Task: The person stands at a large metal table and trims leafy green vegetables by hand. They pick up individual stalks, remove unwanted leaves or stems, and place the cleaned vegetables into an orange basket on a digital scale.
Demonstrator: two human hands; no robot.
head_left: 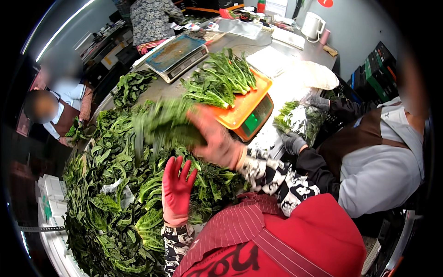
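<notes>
1. The left hand, red-gloved, has its fingers raised, apart and empty, left of the rectangular orange plastic tray and nearer the person.
2. The right hand, pink-gloved and blurred, meets a blurred bunch of dark green leaves left of the tray; how tightly its fingers close cannot be told.
3. A broad heap of leafy greens spreads left of the tray.
4. Long-stemmed green lettuce lies on the tray.

Black lettering on red garment; green-lit scale display; digits unreadable
</notes>
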